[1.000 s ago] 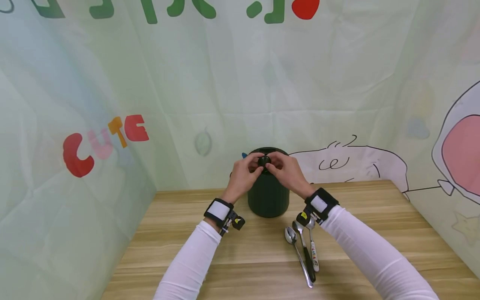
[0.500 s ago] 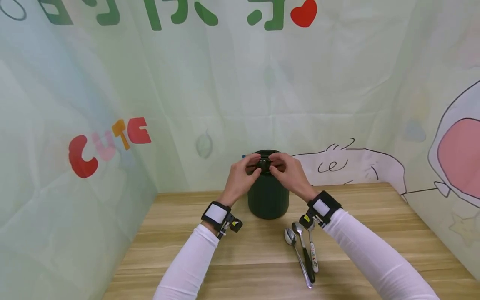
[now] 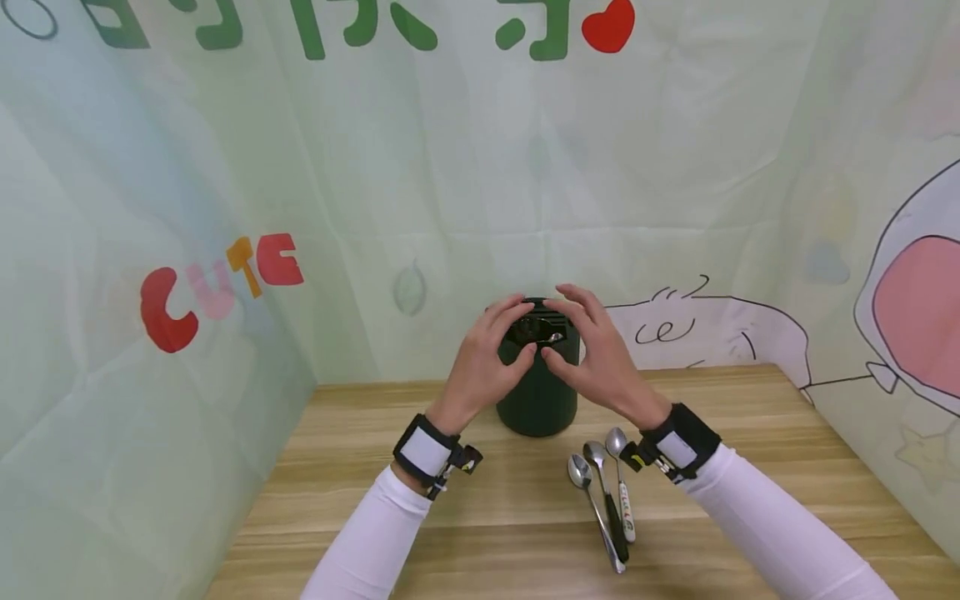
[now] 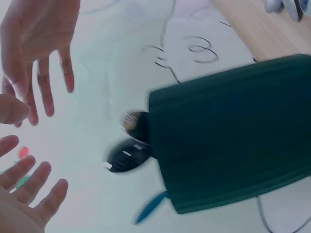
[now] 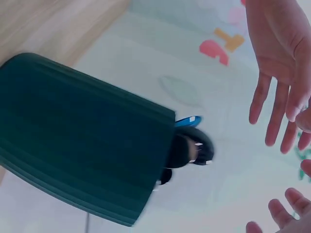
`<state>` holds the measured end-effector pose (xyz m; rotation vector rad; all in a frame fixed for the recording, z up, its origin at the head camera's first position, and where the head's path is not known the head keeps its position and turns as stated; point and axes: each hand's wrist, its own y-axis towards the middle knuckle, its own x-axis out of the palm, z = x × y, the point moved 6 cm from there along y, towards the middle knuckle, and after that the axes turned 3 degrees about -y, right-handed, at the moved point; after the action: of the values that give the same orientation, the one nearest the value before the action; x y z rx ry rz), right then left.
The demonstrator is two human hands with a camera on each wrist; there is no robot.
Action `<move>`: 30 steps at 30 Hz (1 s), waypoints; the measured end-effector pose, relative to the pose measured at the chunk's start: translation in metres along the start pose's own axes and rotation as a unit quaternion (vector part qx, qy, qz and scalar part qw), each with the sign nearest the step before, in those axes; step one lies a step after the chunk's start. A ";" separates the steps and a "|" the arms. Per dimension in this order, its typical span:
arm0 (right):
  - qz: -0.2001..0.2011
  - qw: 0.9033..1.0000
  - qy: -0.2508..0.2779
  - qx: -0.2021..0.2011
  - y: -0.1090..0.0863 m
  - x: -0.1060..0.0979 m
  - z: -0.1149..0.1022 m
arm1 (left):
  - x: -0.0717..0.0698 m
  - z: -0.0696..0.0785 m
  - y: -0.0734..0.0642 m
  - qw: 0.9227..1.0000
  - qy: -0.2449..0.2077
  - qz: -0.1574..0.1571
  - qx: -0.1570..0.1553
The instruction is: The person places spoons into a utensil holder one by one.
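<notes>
A dark green ribbed canister [image 3: 537, 404] stands upright at the back of the table. Black glossy rounded ends [image 4: 129, 155] stick out over its rim, beside a blue tip [image 4: 150, 208]. In the head view those black pieces show between the hands at the canister's mouth. My left hand [image 3: 483, 371] and right hand [image 3: 606, 367] are held apart in front of the upper canister, fingers spread and curved, with nothing in either. Both wrist views show a gap between the fingers and the black ends.
On the wooden table [image 3: 480, 533], to the right of the canister, lie a plain metal spoon [image 3: 597, 508], a black-handled spoon [image 3: 615, 521] and a spoon with a patterned white handle [image 3: 627, 512]. A printed cloth [image 3: 450, 167] hangs behind and at both sides.
Both hands have let go of the black round-ended piece over the canister. Their fingers have spread and drawn back toward me, the right hand also shifting rightward.
</notes>
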<state>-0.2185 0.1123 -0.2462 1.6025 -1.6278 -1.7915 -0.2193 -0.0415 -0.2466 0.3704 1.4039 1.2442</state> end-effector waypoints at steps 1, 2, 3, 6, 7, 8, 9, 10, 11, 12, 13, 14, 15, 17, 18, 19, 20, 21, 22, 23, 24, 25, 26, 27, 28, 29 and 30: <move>0.001 1.000 -0.007 -0.008 -0.003 -0.004 -0.005 | -0.001 0.008 -0.001 1.000 0.001 -0.002 0.011; 0.001 1.000 -0.013 -0.013 -0.007 -0.008 -0.009 | -0.002 0.015 -0.002 1.000 0.002 -0.004 0.022; 0.000 1.000 -0.020 -0.017 -0.011 -0.011 -0.013 | -0.003 0.022 -0.003 0.999 0.003 -0.009 0.030; -0.008 0.999 -0.041 -0.021 -0.026 -0.019 -0.022 | -0.002 0.039 -0.009 0.998 0.016 -0.028 0.050; -0.012 0.999 -0.048 -0.023 -0.031 -0.021 -0.024 | -0.001 0.044 -0.012 0.998 0.023 -0.038 0.053; -0.016 0.998 -0.055 -0.024 -0.037 -0.023 -0.025 | 0.000 0.048 -0.015 0.997 0.032 -0.049 0.057; -0.019 0.998 -0.062 -0.026 -0.042 -0.024 -0.026 | 0.003 0.051 -0.018 0.996 0.040 -0.059 0.060; -0.024 0.997 -0.071 -0.025 -0.048 -0.026 -0.027 | 0.005 0.054 -0.022 0.994 0.047 -0.071 0.063; -0.030 0.996 -0.077 -0.023 -0.054 -0.027 -0.027 | 0.008 0.057 -0.025 0.993 0.053 -0.082 0.067; -0.037 0.996 -0.084 -0.021 -0.059 -0.029 -0.028 | 0.011 0.060 -0.029 0.992 0.057 -0.092 0.068; -0.045 0.995 -0.091 -0.016 -0.065 -0.030 -0.027 | 0.015 0.062 -0.034 0.991 0.060 -0.103 0.067; -0.053 0.994 -0.096 -0.011 -0.072 -0.031 -0.027 | 0.018 0.064 -0.037 0.990 0.060 -0.112 0.068; -0.063 0.993 -0.102 -0.005 -0.077 -0.031 -0.026 | 0.022 0.065 -0.041 0.989 0.058 -0.119 0.068; -0.087 0.990 -0.113 0.011 -0.090 -0.031 -0.024 | 0.028 0.067 -0.048 0.988 0.049 -0.128 0.068; -0.096 0.988 -0.118 0.017 -0.095 -0.030 -0.022 | 0.031 0.068 -0.051 0.988 0.045 -0.132 0.066; -0.103 0.987 -0.123 0.023 -0.101 -0.030 -0.021 | 0.034 0.068 -0.054 0.988 0.040 -0.134 0.067; -0.110 0.985 -0.127 0.027 -0.107 -0.030 -0.020 | 0.037 0.069 -0.057 0.988 0.034 -0.137 0.067; -0.116 0.984 -0.132 0.031 -0.112 -0.029 -0.019 | 0.040 0.068 -0.060 0.987 0.031 -0.140 0.067; -0.118 0.983 -0.134 0.032 -0.117 -0.029 -0.019 | 0.044 0.068 -0.063 0.987 0.029 -0.146 0.065; -0.119 0.983 -0.135 0.035 -0.122 -0.029 -0.019 | 0.047 0.067 -0.067 0.986 0.028 -0.153 0.060; -0.120 0.983 -0.137 0.038 -0.126 -0.029 -0.019 | 0.052 0.066 -0.070 0.985 0.027 -0.161 0.057; -0.120 0.982 -0.139 0.041 -0.131 -0.029 -0.018 | 0.056 0.065 -0.073 0.984 0.026 -0.169 0.053; -0.122 0.981 -0.142 0.045 -0.136 -0.028 -0.018 | 0.060 0.064 -0.077 0.982 0.029 -0.178 0.049; -0.122 0.981 -0.143 0.047 -0.140 -0.027 -0.018 | 0.065 0.063 -0.081 0.981 0.032 -0.185 0.046; -0.123 0.981 -0.144 0.051 -0.145 -0.027 -0.017 | 0.069 0.062 -0.083 0.979 0.036 -0.194 0.043; -0.127 0.980 -0.145 0.057 -0.149 -0.026 -0.015 | 0.074 0.061 -0.086 0.978 0.039 -0.199 0.043; -0.128 0.979 -0.147 0.061 -0.153 -0.025 -0.014 | 0.079 0.060 -0.089 0.977 0.043 -0.205 0.044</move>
<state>-0.1270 0.1770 -0.3543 1.7377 -1.7514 -2.1866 -0.1524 0.0151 -0.3467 0.0786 1.5209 0.8709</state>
